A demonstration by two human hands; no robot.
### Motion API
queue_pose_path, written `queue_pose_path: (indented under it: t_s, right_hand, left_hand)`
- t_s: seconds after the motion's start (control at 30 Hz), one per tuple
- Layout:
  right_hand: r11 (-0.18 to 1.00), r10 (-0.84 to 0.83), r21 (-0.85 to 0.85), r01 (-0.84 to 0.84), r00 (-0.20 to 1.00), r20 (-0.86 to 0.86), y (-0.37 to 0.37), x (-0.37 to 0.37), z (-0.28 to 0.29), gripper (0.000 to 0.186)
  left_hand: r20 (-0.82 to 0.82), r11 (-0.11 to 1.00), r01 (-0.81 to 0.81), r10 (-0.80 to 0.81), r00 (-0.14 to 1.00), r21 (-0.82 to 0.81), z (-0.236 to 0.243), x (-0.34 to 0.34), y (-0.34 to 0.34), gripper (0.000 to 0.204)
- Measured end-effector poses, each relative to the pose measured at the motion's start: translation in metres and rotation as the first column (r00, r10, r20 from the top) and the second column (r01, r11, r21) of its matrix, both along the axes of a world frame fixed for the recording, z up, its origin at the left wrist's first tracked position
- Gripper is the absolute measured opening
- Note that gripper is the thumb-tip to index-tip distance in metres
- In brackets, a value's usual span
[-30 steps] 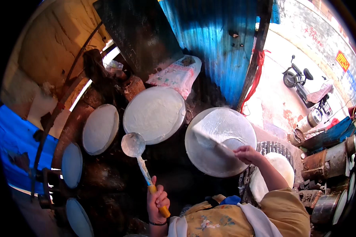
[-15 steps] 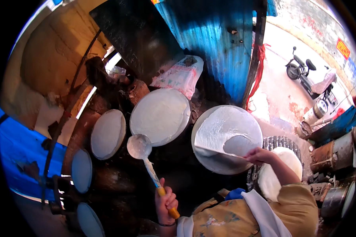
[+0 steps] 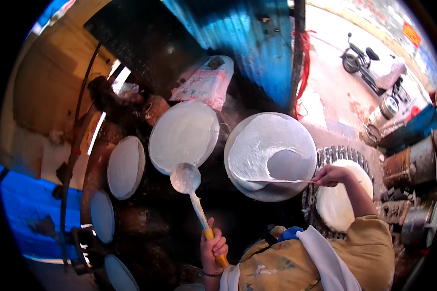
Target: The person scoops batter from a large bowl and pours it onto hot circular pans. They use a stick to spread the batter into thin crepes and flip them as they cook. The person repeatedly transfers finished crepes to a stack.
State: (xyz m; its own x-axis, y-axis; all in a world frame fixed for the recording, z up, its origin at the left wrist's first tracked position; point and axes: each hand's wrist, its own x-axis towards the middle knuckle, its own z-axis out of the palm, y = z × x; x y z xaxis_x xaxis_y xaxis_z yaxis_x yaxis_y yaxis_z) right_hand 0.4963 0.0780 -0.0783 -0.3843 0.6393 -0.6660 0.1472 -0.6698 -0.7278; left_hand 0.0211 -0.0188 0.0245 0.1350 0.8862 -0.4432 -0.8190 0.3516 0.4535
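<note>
My left hand (image 3: 214, 248) is closed round the yellow handle of a ladle (image 3: 185, 178). Its batter-coated bowl hangs at the near edge of a round griddle covered with pale batter (image 3: 184, 135). To the right, my right hand (image 3: 331, 175) grips one end of a thin flat spreader (image 3: 281, 181), seen nearly edge-on. The blade lies low across another round griddle (image 3: 303, 191), its far end in wet white batter (image 3: 250, 148). That batter curves around the griddle's left and top, leaving a bare patch of metal right of centre.
Smaller round pans (image 3: 126, 167) line the left side. Right of the spreader's griddle, a pale flatbread (image 3: 344, 196) rests on a ridged dark rack (image 3: 347, 155). A printed plastic bag (image 3: 206, 82) lies behind the griddles. Metal cans (image 3: 425, 155) stand far right; a scooter (image 3: 374, 70) is parked outside.
The spreader has swept across the griddle's near part, and batter now reaches farther down its left side. The ladle's bowl has shifted right relative to the batter-covered griddle. The whole view has also shifted.
</note>
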Motion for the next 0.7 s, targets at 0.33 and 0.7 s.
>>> queue_pose_path:
  t_s: [0.33, 0.7]
  right_hand:
    - [0.971, -0.208, 0.118, 0.209, 0.978, -0.022, -0.031, -0.102, -0.012, 0.023]
    - [0.747, -0.656, -0.083, 0.659, 0.713, -0.247, -0.079, -0.363, -0.027, 0.01]
  left_hand:
    - [0.022, 0.998, -0.051, 0.051, 0.998, 0.023, 0.011, -0.025, -0.049, 0.052]
    - [0.212, 0.945, -0.15, 0.089, 0.973, 0.29, 0.046, -0.083, -0.131, 0.059]
